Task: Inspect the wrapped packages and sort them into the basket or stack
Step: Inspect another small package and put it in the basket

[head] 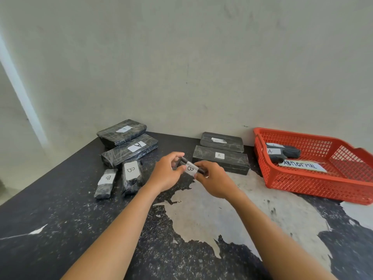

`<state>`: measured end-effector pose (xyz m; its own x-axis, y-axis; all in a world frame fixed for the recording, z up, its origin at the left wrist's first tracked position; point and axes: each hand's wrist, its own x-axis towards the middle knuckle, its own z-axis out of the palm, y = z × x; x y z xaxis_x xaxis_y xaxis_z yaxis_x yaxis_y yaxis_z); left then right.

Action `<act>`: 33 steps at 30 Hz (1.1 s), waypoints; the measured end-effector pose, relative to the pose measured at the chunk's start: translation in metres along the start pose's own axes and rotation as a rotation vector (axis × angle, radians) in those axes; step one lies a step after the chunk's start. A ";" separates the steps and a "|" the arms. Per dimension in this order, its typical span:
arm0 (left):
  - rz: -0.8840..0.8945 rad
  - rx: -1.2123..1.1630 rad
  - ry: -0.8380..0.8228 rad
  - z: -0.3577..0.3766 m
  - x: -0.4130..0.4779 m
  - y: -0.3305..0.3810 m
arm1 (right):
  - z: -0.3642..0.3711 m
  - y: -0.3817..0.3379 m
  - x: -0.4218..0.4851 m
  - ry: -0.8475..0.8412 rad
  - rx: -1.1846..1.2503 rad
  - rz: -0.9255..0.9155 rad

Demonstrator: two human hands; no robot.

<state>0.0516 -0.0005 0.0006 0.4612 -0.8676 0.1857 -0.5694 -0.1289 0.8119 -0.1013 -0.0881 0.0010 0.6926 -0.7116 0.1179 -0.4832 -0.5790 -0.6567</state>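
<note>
Two bare hands hold a small black wrapped package (191, 168) marked B above the middle of a dark, worn table (60, 219). The left hand (168, 172) and right hand (214, 179) each pinch one end, fingers curled round it. To the right sits a red basket (302, 184) holding one package marked A (282, 152) — more labelled packages lie in two groups behind the hands.

Glossy black film-wrapped packages (129, 151) with white paper labels, red plastic mesh basket (302, 178), worn speckled tabletop (60, 219)
</note>
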 end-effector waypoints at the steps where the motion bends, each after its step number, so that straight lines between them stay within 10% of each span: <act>1: -0.008 -0.073 0.004 0.004 0.002 0.002 | -0.007 0.002 -0.001 0.023 0.024 0.000; 13: 0.038 -0.397 0.077 0.040 0.035 0.037 | -0.047 0.013 0.010 0.352 0.012 -0.033; 33: 0.008 -0.578 0.090 0.055 0.037 0.041 | -0.076 0.021 0.004 0.272 0.008 -0.115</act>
<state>0.0079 -0.0647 0.0104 0.5290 -0.8199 0.2187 -0.1206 0.1825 0.9758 -0.1490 -0.1335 0.0440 0.5730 -0.7225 0.3869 -0.4048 -0.6600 -0.6329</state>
